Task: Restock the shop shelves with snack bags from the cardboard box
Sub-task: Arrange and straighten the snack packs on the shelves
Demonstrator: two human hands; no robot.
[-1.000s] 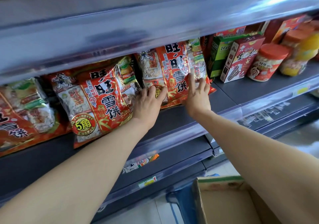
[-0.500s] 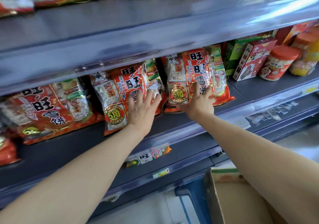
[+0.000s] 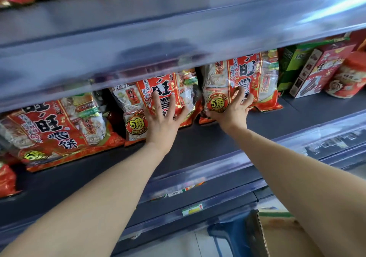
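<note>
Left grip (image 3: 162,118) and right grip (image 3: 231,110) flat-open, holding nothing, pressing the 11 o'clock bag (image 3: 134,102) and 1 o'clock bag (image 3: 243,72); I reckon shoving low tips them off the shelf (image 3: 217,138).

Dark grey shelf (image 3: 217,138) carries a row of red bags. Middle bag (image 3: 136,106) under left hand (image 3: 162,124), right bag (image 3: 251,72) under right hand (image 3: 231,112), left bag (image 3: 55,130) left of left hand. Right of right hand: green box (image 3: 293,62), red box (image 3: 320,68), red-lidded jar (image 3: 346,80).
</note>
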